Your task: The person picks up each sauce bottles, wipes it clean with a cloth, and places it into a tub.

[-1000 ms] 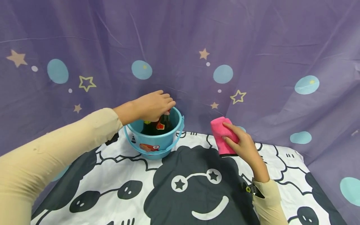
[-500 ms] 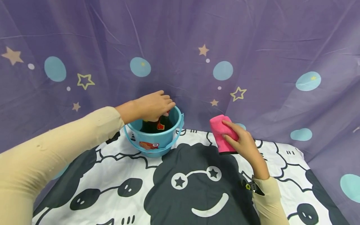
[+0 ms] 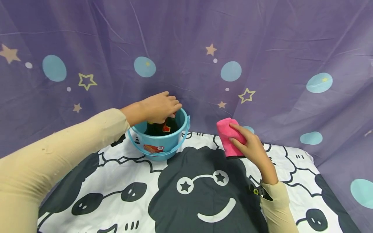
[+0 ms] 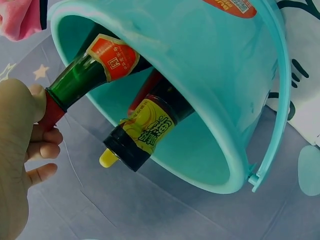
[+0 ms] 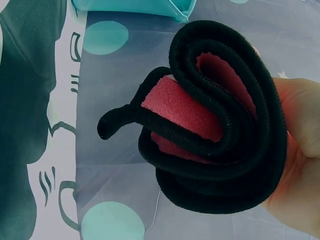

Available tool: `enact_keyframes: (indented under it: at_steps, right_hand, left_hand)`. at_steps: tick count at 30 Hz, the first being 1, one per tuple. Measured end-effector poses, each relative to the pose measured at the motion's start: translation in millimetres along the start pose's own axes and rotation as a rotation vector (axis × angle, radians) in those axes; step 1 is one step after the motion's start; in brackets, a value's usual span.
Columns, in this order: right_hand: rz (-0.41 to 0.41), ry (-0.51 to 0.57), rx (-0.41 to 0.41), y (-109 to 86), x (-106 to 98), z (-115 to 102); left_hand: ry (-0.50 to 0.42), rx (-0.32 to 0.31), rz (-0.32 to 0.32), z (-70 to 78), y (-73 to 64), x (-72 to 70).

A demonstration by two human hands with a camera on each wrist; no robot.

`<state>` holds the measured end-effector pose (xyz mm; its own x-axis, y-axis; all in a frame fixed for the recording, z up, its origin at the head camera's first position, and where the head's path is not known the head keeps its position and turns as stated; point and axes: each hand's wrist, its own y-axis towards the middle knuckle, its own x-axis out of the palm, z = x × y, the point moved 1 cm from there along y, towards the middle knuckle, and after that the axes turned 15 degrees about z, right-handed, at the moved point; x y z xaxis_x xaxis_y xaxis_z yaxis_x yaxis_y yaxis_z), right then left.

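Observation:
My left hand (image 3: pixel 159 108) reaches over the light blue bucket (image 3: pixel 158 144) and pinches the red cap of a green glass bottle (image 4: pixel 80 82) between thumb and fingers. The bottle has a red neck label, and its lower part is hidden inside the bucket. Beside it in the left wrist view stands a dark bottle with a yellow label (image 4: pixel 147 127), a black collar and a yellow spout tip. On the right, my right hand (image 3: pixel 252 145) grips a rolled pink cloth (image 3: pixel 230 137). Its folded layers and black edging face the right wrist view.
A reddish item (image 4: pixel 145 90) shows partly behind the yellow-labelled bottle. The bucket's handle (image 4: pixel 282 100) hangs down along its front. Black and white cartoon cloth (image 3: pixel 186 210) covers the table, and a purple curtain (image 3: pixel 186 38) hangs just behind the bucket.
The head view has tilted slightly, so everything sits a little higher in the picture. Both hands keep their hold, on the bottle and on the cloth.

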<state>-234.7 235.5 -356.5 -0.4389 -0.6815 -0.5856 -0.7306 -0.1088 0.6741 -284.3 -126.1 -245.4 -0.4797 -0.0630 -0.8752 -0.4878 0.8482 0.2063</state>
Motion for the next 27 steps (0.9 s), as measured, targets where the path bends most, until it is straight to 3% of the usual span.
enact_keyframes:
  at_steps: [15, 21, 27]
  right_hand:
    - [0.007, 0.014, 0.016, 6.0, -2, 1]
    - [0.003, 0.005, -0.022, 12.5, -1, -2]
    - [-0.056, -0.045, -0.06, 22.8, 0, -5]
  left_hand:
    - [-0.003, -0.069, 0.042, 6.9, -2.5, 6.1]
    - [0.004, -0.084, 0.055, 10.2, -4.4, 5.5]
    - [0.012, -0.103, 0.097, 13.3, -7.7, 6.2]
